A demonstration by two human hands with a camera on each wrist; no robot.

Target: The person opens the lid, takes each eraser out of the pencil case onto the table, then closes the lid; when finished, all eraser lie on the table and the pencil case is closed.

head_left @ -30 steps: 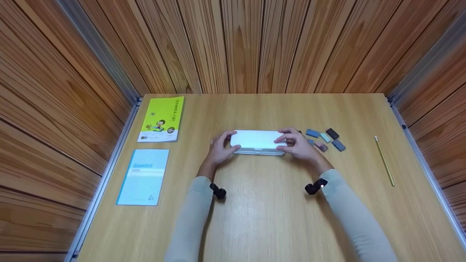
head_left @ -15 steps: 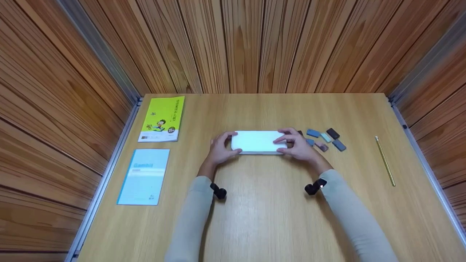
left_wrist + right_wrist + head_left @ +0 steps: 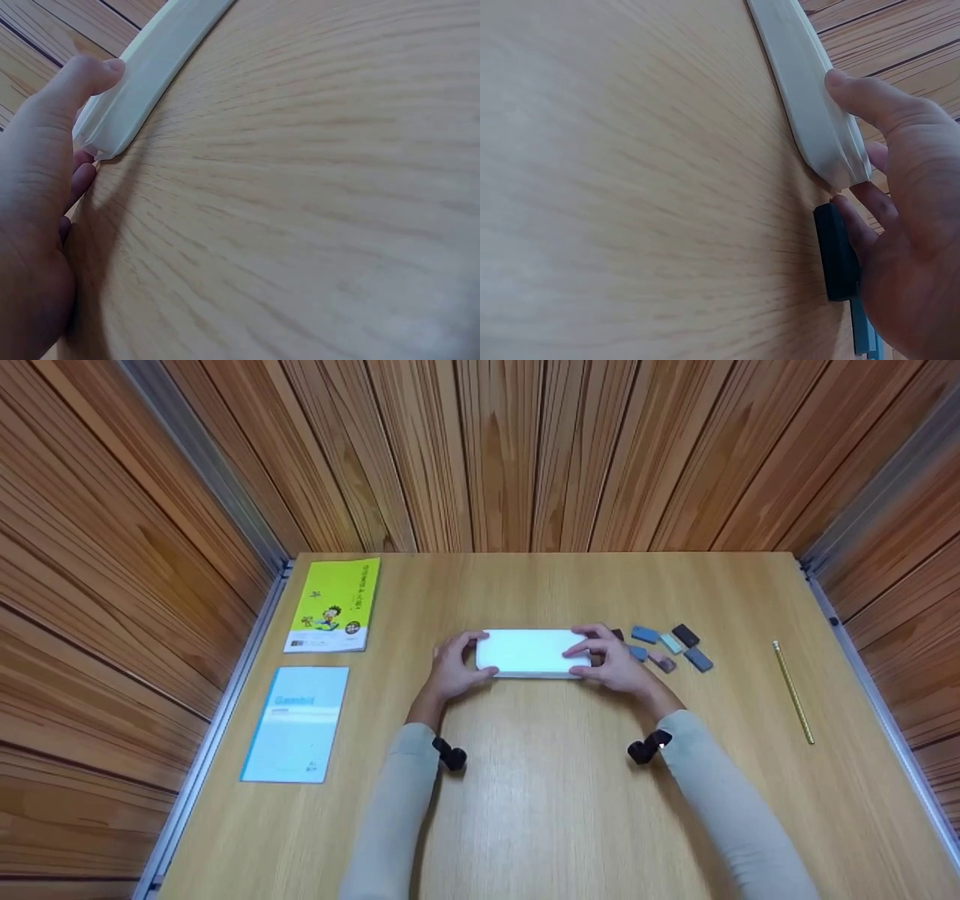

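A white oblong pencil case [image 3: 525, 652] lies lid-up on the table, its lid down flush. My left hand [image 3: 454, 666] grips its left end, thumb at the front edge and fingers at the back corner. At the other end my right hand [image 3: 611, 660] holds it with the thumb along the front, one finger over the lid and others behind. In the left wrist view the thumb presses the front side of the case [image 3: 150, 82]. The right wrist view shows the right thumb on the upper edge of the case [image 3: 799, 97], with fingers curled at its end.
Several small erasers [image 3: 670, 643] lie just right of my right hand, one dark eraser [image 3: 835, 251] close under its fingers. A gold pencil [image 3: 793, 694] lies far right. At left are a green book [image 3: 330, 604] and a light blue notebook [image 3: 295, 725]. Wooden walls surround the table.
The pencil case's lid has come down, and the gap along its front edge is gone. Both hands stay at its ends. Between half a second ago and now almost nothing moves.
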